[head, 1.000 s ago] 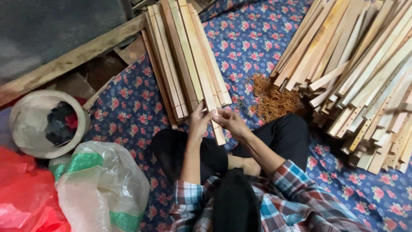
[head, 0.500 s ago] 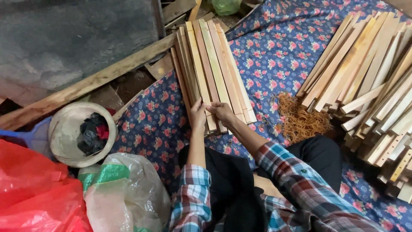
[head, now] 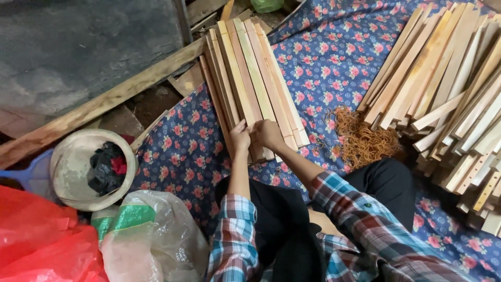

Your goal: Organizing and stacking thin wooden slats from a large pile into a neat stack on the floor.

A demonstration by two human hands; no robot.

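Across most of the frame lies the blue floral cloth [head: 334, 57] you sit on. At the right edge a large loose heap of wooden slats [head: 459, 99] fans toward the upper right, well apart from your hands. The bundle of wooden slats [head: 250, 78] you are working on lies in the upper centre, straight ahead of you. Its long axis runs from your hands up and slightly left, so the near end is the one you reach.

Your left hand [head: 240, 137] and right hand [head: 267, 133] sit side by side at that near end, both about equally close. Your fingers curl onto the slat ends, but whether they pinch a slat, or something small, you cannot tell.

The pile of orange rubber bands [head: 360, 138] lies just right of your right hand. The bundle's near end is hidden under your hands, and the heap is cut off by the frame.
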